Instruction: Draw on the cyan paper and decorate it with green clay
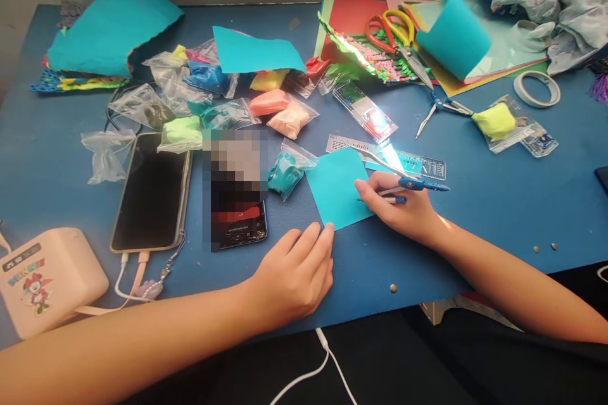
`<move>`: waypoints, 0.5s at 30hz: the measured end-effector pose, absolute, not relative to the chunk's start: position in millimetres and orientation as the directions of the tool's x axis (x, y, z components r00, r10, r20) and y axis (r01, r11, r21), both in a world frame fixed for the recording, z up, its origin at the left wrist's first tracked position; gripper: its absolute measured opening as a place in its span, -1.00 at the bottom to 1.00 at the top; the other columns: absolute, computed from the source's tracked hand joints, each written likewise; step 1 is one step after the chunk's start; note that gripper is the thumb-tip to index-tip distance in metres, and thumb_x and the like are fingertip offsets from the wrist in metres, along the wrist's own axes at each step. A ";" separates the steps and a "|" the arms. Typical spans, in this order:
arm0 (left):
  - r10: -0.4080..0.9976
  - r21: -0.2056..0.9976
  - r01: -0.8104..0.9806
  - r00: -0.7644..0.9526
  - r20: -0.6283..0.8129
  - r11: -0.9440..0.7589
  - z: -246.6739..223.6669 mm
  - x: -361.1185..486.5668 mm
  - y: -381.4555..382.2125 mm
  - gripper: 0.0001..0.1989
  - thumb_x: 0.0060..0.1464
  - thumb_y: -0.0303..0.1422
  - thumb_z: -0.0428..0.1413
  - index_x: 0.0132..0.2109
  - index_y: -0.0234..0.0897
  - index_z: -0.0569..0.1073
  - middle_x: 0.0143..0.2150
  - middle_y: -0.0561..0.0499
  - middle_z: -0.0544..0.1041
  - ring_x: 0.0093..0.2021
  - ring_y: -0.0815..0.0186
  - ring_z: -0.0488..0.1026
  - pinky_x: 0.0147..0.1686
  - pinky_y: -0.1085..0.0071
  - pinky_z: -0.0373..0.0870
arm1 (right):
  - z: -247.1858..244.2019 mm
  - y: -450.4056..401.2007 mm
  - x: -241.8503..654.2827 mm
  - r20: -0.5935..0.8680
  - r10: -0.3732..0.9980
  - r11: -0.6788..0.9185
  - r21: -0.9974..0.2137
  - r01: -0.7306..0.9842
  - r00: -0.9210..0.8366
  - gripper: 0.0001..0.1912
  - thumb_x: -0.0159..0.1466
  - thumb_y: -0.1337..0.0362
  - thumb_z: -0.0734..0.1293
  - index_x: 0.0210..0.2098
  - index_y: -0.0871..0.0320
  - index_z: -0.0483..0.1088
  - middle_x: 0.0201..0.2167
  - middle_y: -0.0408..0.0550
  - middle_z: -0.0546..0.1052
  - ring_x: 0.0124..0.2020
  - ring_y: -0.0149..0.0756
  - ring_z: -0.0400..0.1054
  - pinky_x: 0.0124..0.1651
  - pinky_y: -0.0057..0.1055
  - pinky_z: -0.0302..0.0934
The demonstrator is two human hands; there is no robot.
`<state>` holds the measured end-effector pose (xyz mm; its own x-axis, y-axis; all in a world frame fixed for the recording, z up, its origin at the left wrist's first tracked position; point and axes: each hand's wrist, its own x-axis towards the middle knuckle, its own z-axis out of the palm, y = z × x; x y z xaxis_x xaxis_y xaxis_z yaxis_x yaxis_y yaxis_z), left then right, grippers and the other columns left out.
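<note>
A: Where do we have our hands?

B: Well apart. Our right hand [403, 205] is clamped on a blue-and-white compass [412, 183], thumb toward the paper, one pale leg slanting out past the far edge.

A: And our left hand [297, 269]?

B: It rests on the blue table [361, 272], fingers stretched out side by side and closed on nothing we can see. The fingertips reach the near corner of the turquoise paper square [335, 186]; we can't tell how hard they press.

A: So the square lies between our two hands?

B: Yes, just beyond the left one and under the right one's fingertips. A clear ruler [430, 166] lies just past it, and a small bag of teal clay [285, 174] sits at its left edge.

A: What else do we see to the left?

B: A dark-screened phone [151, 190] with cables at its lower end, then a peach power bank [80, 266] near our left forearm.

A: And farther right?

B: Scissors [412, 60] with red and yellow handles, a second compass [437, 103] with its legs spread, and a white tape roll [519, 93].
</note>
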<state>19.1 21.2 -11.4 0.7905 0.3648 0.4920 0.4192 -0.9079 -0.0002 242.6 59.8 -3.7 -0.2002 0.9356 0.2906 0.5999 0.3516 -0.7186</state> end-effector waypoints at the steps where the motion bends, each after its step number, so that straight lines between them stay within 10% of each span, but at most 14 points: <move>1: 0.364 0.002 0.416 0.792 0.490 -0.909 -11.2 19.4 21.3 -0.76 0.20 -0.54 0.03 -0.17 -0.61 0.57 -0.12 -0.31 0.62 -0.16 0.05 0.53 -0.27 0.22 0.38 | -1.6 58.2 241.0 0.285 0.936 0.351 -0.718 0.601 -0.206 -0.64 0.32 0.27 0.27 -0.59 0.15 0.20 -0.71 -0.29 0.19 -0.69 -0.57 0.01 -0.62 -0.55 -0.05; 15: 0.399 0.089 0.419 0.747 0.533 -0.903 -15.2 25.8 19.1 -0.78 0.21 -0.53 0.02 -0.24 -0.48 0.57 -0.11 -0.20 0.64 -0.12 0.12 0.55 -0.26 0.25 0.38 | 16.4 31.2 222.6 0.446 0.816 0.548 -0.388 0.741 -0.369 -0.85 0.32 0.46 0.21 -0.25 0.14 0.38 -0.53 -0.16 0.54 -0.54 -0.42 0.44 -0.40 -0.50 0.30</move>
<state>25.8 19.1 -15.2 0.7465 0.3988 0.5326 0.4194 -0.9035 0.0886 222.6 31.2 16.4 -0.3690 0.8155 0.4459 0.7411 0.5476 -0.3884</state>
